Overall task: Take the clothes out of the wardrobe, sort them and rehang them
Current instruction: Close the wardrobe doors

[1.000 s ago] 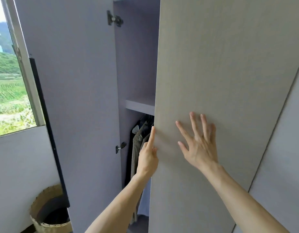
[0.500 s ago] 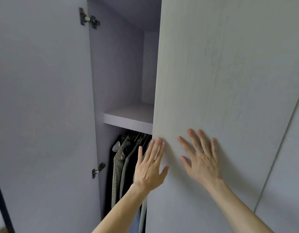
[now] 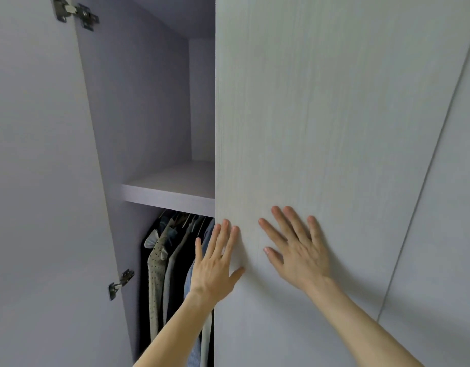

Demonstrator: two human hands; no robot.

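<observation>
- The clothes (image 3: 173, 258) hung inside the wardrobe (image 3: 149, 115), just left of the left hand and partly behind it: a dark garment, a pale dotted one, a grey one and something blue, packed close together on hangers (image 3: 187, 219) under a shelf (image 3: 170, 189).
- None had been taken out; only a narrow strip of them showed, and the rest lay hidden behind the right door (image 3: 321, 115).
- The left hand (image 3: 215, 268) was held flat at that door's free edge, fingers straight and slightly fanned, thumb lying on the door face. It held nothing.
- The right hand (image 3: 297, 255) lay flat on the door face just to the right of the left hand, fingers spread wide, also holding nothing.
- The shelf sat above both hands, its visible part bare.
- Far left of the hands, the left door (image 3: 38, 181) stood swung open, with one hinge (image 3: 121, 283) level with the left wrist and another (image 3: 75, 11) high above.
- Likely risks: neither hand had a grip on the door, so flat palms could slide off the smooth face. The left fingers at the edge could be pinched if the door swung shut. Reaching in through so narrow a gap could snag sleeves or knock tightly packed hangers loose.
</observation>
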